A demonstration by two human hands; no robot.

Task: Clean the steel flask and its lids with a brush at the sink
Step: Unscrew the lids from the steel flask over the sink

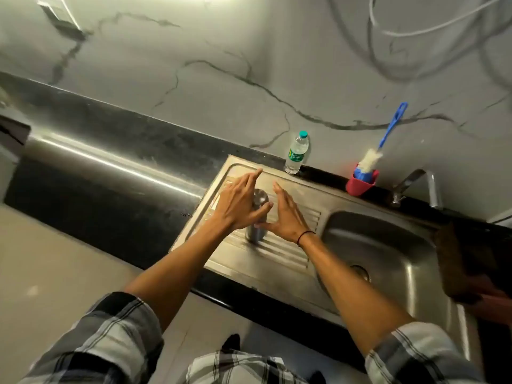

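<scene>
Open hands point(238, 203) flanking steel flask point(256, 231)

We see only the cap and lower body of the steel flask point(258, 214); the left hand point(239, 202) covers its middle. Motion blur hides whether either hand touches it. The small bottle's point(297, 153) label is unreadable.

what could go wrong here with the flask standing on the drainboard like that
1. The steel flask stands upright on the ribbed drainboard, an uneven footing; a nudge from the left hand or right hand, both open around it, could tip it.
2. If it falls it may roll along the grooves towards the sink basin.
3. The brush leans out of its red holder and could topple when grabbed.
</scene>
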